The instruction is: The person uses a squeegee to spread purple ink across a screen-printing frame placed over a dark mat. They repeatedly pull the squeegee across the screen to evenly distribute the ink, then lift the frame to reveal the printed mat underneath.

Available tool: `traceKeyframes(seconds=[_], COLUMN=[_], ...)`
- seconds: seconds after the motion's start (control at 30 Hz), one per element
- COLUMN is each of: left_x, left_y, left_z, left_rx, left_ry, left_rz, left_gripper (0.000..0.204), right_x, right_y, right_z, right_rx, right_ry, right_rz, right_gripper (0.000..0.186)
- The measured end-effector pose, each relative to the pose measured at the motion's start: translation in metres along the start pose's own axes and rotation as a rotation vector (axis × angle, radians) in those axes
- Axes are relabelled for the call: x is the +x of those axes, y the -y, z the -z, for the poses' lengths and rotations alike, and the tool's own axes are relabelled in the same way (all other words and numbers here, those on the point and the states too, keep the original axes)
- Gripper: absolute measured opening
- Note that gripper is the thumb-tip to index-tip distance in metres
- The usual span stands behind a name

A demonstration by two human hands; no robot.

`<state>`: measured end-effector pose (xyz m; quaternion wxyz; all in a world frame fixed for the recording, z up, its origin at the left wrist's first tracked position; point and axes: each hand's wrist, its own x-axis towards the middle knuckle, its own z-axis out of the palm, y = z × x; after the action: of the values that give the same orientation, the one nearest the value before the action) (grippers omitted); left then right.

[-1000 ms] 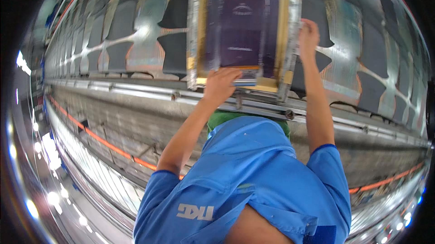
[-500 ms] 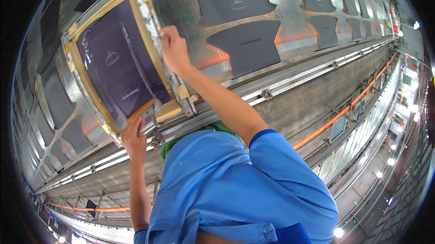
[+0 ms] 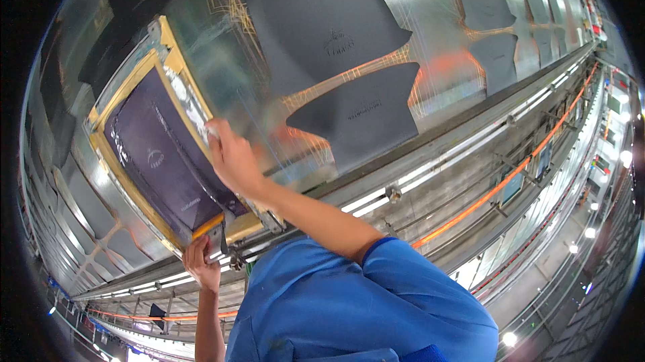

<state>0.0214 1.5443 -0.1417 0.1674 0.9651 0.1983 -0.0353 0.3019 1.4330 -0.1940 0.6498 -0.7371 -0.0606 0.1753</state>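
A screen printing frame (image 3: 102,150) with a yellow-taped border and a dark purple mesh lies over the long table at the left. My right hand (image 3: 232,158) is closed around its right side rail. At its near edge, my left hand (image 3: 200,262) has its fingers closed on the border, against one end of a squeegee (image 3: 211,229) with an orange blade and metal holder. The squeegee rests inside the near end of the frame. A pale emblem shows through the mesh. Whether the frame touches the table cannot be seen.
Dark grey fabric panels, a large one (image 3: 322,19) and a smaller one (image 3: 363,116), lie right of the frame with small prints; more stretch both ways. A metal rail (image 3: 457,153) with knobs (image 3: 394,194) runs along the table's near edge. Beyond it is an orange bar (image 3: 497,187).
The view has shifted, and the frame with both hands now sits lower and a little left in it. Both hands keep their hold. The large panel's emblem looked white before and looks dark now.
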Motion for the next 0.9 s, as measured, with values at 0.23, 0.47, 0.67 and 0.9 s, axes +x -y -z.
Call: traceKeyframes(seconds=[0.23,0.47,0.67,0.9], left_x=[0.029,0.042,0.036,0.0], left_y=[0.002,0.009,0.009,0.007], left_z=[0.004,-0.004,-0.001,0.001], left_rx=[0.011,0.053,0.042,0.056], left_ry=[0.131,0.194,0.161,0.113], left_rz=[-0.019,-0.035,-0.034,-0.024], left_gripper=[0.022,0.021,0.022,0.026], right_x=[0.014,0.028,0.024,0.007], right_y=[-0.008,-0.015,-0.016,0.0], right_z=[0.002,0.007,0.004,0.005], right_rx=[0.072,0.122,0.11,0.098], right_ry=[0.038,0.098,0.06,0.093], right_rz=[-0.063,-0.091,-0.042,-0.185], right_gripper=[0.027,0.028,0.028,0.033])
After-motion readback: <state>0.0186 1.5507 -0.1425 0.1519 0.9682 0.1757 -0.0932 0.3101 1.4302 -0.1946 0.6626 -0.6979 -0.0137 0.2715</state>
